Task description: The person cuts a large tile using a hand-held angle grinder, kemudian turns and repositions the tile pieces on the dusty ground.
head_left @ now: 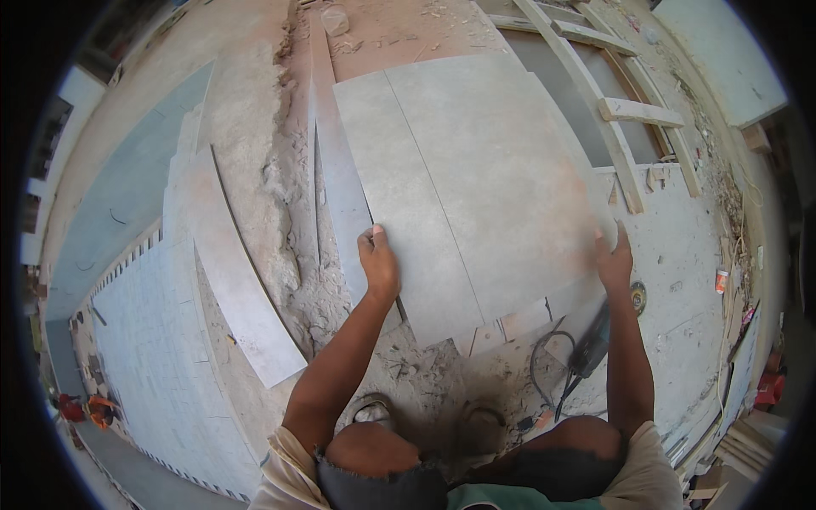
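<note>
A large grey tile (501, 178) lies in front of me, with a thin dark line running lengthwise near its left side and reddish dust on its right. My left hand (380, 262) is closed on its left edge, thumb on top and fingers partly hidden. At the opposite edge my right hand (614, 257) grips with the thumb over the rim and the fingers along the outside. An angle grinder (590, 342) with a cable rests on the ground beside my right forearm, its disc (637, 297) partly behind the wrist.
Cut tile strips (242, 280) lie on the rough concrete to the left. A wooden frame (586, 93) stands at the far right. Laid floor tiles (153, 340) stretch across the left, where people (98, 410) are in the distance. Tile offcuts (510, 327) lie near my feet.
</note>
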{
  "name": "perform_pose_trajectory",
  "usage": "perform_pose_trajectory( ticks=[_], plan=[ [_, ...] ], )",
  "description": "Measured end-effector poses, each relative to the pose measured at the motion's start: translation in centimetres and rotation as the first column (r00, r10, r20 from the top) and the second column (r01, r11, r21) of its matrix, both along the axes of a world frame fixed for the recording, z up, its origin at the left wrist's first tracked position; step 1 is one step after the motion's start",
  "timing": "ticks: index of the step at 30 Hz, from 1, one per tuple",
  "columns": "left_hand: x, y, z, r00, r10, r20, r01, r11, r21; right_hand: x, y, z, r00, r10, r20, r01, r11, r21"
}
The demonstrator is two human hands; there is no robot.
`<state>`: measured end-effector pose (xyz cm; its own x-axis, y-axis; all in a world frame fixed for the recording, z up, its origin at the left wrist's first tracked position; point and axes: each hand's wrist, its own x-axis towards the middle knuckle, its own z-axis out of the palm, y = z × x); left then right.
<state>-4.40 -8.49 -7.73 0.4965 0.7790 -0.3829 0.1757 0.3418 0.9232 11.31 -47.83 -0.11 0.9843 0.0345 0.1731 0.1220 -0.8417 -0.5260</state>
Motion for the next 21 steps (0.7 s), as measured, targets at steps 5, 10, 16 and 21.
perform_pose_trajectory(
  ticks=[5,10,16,21],
  plan=[
    [-5.0,-1.2,0.6,0.987,-0.106,-0.123,0.102,0.994,-0.033,-14.1,-3.8,0.7,0.977,-0.213,0.014,0.213,0.975,-0.056],
    [-8.8,-4.9,4.2,0.907,-0.275,-0.320,0.298,0.954,0.024,-21.3,-8.9,-3.5,0.820,-0.532,-0.213,0.508,0.846,-0.159],
    [-10.6,-6.0,4.9,0.865,-0.390,-0.316,0.427,0.903,0.054,-19.9,-7.8,-4.8,0.774,-0.539,-0.333,0.527,0.839,-0.132],
    [-10.8,-6.5,3.9,0.892,-0.331,-0.308,0.385,0.913,0.133,-17.9,-7.1,-6.2,0.694,-0.657,-0.293,0.608,0.754,-0.249]
  ],
)
